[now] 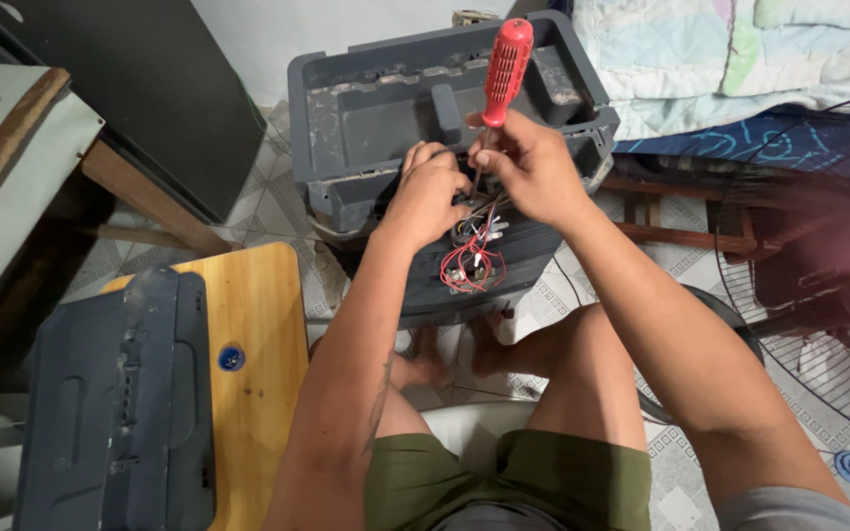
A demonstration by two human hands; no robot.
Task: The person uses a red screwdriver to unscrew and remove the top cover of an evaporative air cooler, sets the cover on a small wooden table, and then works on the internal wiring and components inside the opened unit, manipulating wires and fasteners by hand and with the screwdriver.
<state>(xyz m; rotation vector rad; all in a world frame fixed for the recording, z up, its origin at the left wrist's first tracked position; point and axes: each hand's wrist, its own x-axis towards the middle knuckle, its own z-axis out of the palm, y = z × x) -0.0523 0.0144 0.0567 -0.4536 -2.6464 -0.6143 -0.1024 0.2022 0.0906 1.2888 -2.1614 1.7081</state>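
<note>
While the person sits low over a tiled floor, the dark grey plastic housing of an appliance stands between the knees, and both hands meet at its upper front edge. The right hand is closed around the thin metal shaft of a screwdriver, just below the red ribbed handle, which points up and a little to the right; the tip goes down into the opening and is hidden by the fingers. The left hand is just beside it, touching it, with bent fingers pressing on the rim of the housing; I cannot tell if it pinches something. Directly under the hands, a bundle of thin red and pale wires hangs out in loose loops over the ribbed front of the housing. The housing is matt, boxy and dusty, with moulded recesses on top. To the left, well apart from the hands, a flat grey plastic panel of similar colour lies on a smooth, pale wooden surface, and a small round blue cap sits just beside the panel. At the right edge stands a dark red fan with a wire grille.
</note>
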